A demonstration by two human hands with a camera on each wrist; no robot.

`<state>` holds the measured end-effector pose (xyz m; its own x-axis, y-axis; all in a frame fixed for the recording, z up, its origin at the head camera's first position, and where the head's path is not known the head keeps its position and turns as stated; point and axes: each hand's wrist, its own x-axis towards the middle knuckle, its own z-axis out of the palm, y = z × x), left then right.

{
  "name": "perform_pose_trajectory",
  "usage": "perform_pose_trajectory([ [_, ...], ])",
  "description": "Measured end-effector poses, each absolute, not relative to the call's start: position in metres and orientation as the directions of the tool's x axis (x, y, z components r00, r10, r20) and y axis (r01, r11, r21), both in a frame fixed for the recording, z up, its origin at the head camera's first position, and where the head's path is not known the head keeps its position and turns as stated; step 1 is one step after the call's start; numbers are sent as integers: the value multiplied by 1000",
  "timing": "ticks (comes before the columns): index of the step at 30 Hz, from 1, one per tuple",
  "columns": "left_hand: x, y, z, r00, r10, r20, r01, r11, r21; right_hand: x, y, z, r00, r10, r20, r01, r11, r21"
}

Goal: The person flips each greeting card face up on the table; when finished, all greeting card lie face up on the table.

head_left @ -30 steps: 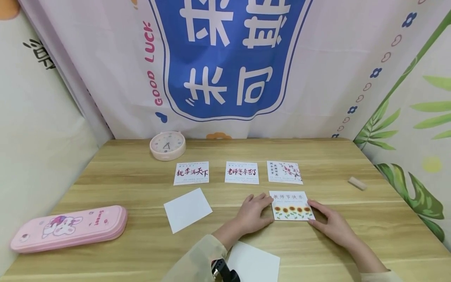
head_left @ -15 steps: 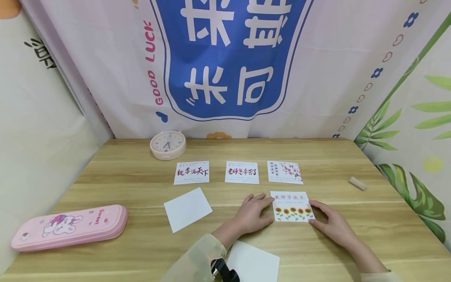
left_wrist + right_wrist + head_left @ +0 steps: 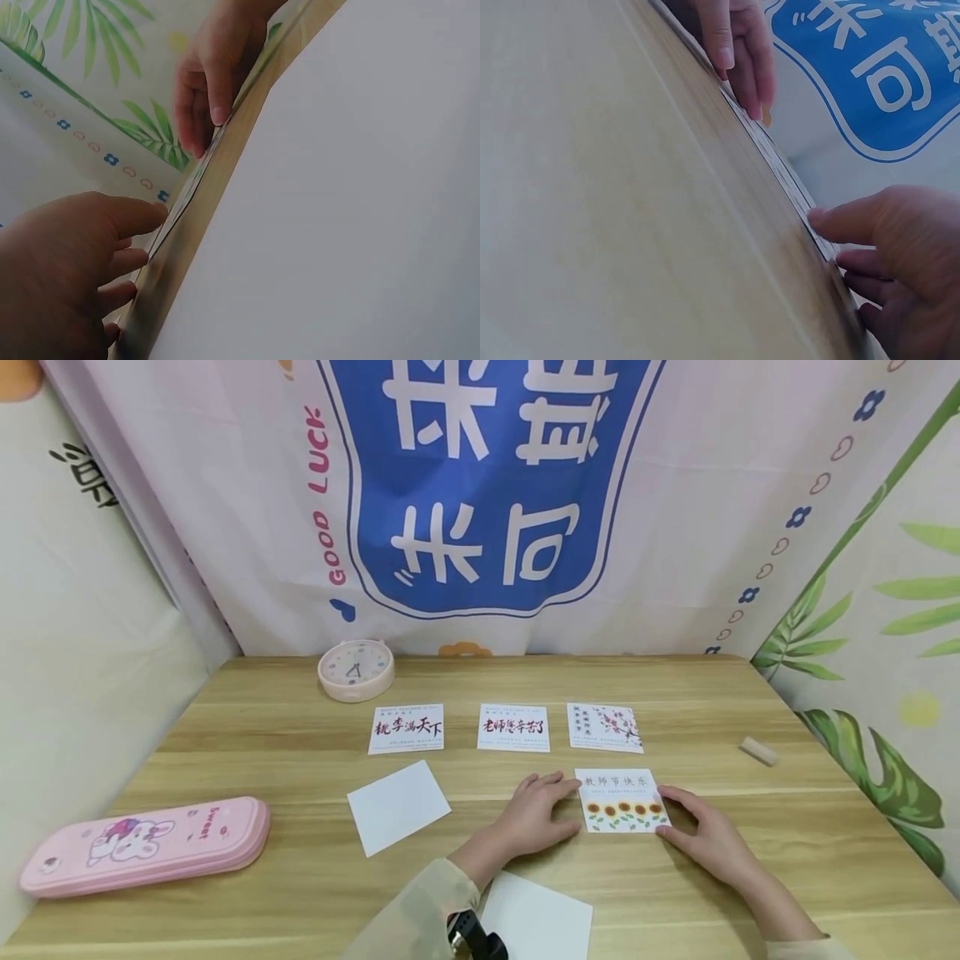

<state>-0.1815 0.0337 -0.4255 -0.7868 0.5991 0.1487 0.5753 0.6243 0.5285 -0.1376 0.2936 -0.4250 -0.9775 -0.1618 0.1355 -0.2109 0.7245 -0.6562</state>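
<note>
Sunflower card [image 3: 622, 800] flat on table [image 3: 360, 906], between hands, on near side of blossom card [image 3: 604, 727]. Long axis left-right, hand to hand. Left hand [image 3: 534, 817]: fingers loose, extended, index at left edge, thumb just short. Right hand [image 3: 708, 837] slightly nearer: index and thumb spread along right edge. Neither grasping.

Left hand [image 3: 531, 818] and right hand [image 3: 708, 837] block both sides of white rectangular sunflower-print card [image 3: 622, 800]; approach free from near side over wood-grain desk [image 3: 660, 897].
</note>
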Motion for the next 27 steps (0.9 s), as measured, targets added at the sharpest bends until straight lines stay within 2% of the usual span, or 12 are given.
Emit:
perform_pose_trajectory([
  [5,-185,27,-418,-802,567,187,538,550,639,-136,286,-415,-979,-149,138,-203,675,-709],
  [9,-188,17,-404,-826,535,178,488,520,701,-131,270,-397,-966,-179,189,-260,650,-714],
  [14,-187,-2,-385,-841,517,163,460,523,718,-118,243,-382,-929,-246,276,-370,633,-680],
  [19,-174,-28,-372,-829,531,177,468,484,739,-102,218,-384,-872,-351,341,-490,621,-612],
  [27,-148,-63,-377,-827,496,265,494,413,765,-88,198,-391,-786,-491,375,-613,548,-569],
])
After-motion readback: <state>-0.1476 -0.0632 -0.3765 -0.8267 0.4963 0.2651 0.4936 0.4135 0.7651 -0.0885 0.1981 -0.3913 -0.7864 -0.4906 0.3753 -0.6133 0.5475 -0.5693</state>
